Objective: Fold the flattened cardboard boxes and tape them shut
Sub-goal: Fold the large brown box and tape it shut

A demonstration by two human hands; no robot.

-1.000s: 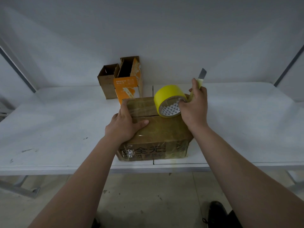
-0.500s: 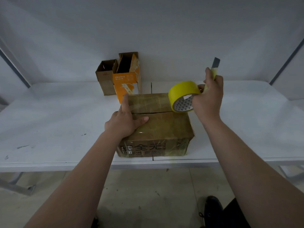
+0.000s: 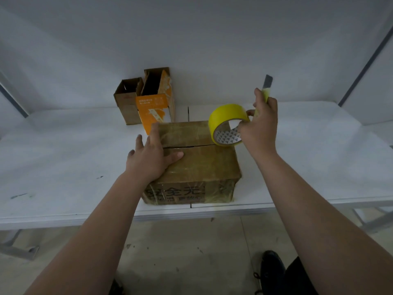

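A brown cardboard box (image 3: 202,167) with its top flaps folded down sits at the front edge of the white table (image 3: 63,158). My left hand (image 3: 151,156) lies flat on the box's left top, fingers spread, thumb along the flap seam. My right hand (image 3: 258,126) grips a yellow tape roll (image 3: 226,120) over the box's far right corner. The same hand also holds a utility knife (image 3: 266,86), blade pointing up.
Two open boxes stand at the back by the wall: a brown one (image 3: 126,101) and a taller orange one (image 3: 155,103). A dark seam (image 3: 188,112) splits the table in the middle. My shoe (image 3: 272,271) shows on the floor below.
My right hand with the tape roll and knife moved right, off the middle of the box to its far right corner. My left hand's fingers spread wider on the top.
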